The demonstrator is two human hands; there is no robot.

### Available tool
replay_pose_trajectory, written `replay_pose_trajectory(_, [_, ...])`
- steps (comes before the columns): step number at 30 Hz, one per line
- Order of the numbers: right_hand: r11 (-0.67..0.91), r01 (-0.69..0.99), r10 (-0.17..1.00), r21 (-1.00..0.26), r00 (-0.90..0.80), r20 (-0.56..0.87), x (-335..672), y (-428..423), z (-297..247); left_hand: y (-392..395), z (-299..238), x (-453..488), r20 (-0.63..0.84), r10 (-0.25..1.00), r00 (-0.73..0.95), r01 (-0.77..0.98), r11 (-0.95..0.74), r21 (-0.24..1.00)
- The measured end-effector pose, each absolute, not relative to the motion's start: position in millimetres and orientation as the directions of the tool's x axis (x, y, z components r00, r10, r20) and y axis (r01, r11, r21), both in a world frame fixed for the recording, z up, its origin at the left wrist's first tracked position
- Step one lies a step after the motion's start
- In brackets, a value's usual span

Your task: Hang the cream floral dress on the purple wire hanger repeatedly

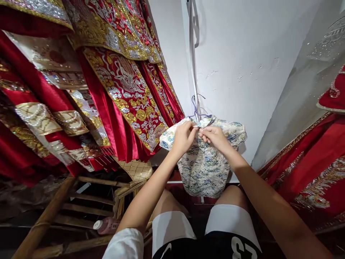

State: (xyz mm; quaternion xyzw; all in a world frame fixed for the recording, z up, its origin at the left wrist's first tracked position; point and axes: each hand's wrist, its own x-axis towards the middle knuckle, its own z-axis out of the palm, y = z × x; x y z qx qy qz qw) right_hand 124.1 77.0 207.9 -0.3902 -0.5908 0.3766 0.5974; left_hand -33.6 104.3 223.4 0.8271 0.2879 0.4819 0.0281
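A: Where is the garment placed, and how is it being held?

B: The floral short-sleeved blouse (207, 163) is hung on a purple hanger (194, 105) at the center of the scene, before the white wall (237, 46). Its collar (207, 120) is pinched from the left side by the left hand (185, 135), thumb against forefinger. Beside it, cloth near the front opening seems to be pinched by the right hand (212, 137), whose other fingers are curled in. Whether a button, hook or tie is gripped cannot be told at this size.

A: How is such close work at the neck best done?

B: One edge should be steadied by the left hand while only fine adjustments are made by the right. The two collar edges are best brought level, so that no pucker is formed below. Thin-looking cloth like this should be pinched lightly, since a hard tug could tilt the hanger or strain a seam.

A: Is anything nearby to be minded?

B: The embroidered red garments (134, 97) are hung close on the left, so the left elbow is best tucked in, lest beadwork be snagged.
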Motion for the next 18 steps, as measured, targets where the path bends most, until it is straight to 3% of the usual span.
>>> replay_pose_trajectory(5, [0.456,0.089,0.887,-0.885,0.030,0.461,117,81,183,97,209,-42,0.776,0.559,0.292,0.576,-0.750,0.323])
replay_pose_trajectory(9, [0.471,0.069,0.882,-0.879,-0.014,0.471,113,88,180,97,204,-42,0.792,0.536,0.292,0.565,-0.765,0.309])
replay_pose_trajectory(13, [0.468,-0.024,0.882,-0.884,-0.060,0.468,109,97,178,98,203,-39,0.846,0.500,0.183,0.528,-0.776,0.345])
replay_pose_trajectory(18, [0.389,-0.017,0.913,-0.921,-0.131,0.387,111,93,167,98,195,-43,0.857,0.503,0.114,0.527,-0.762,0.377])
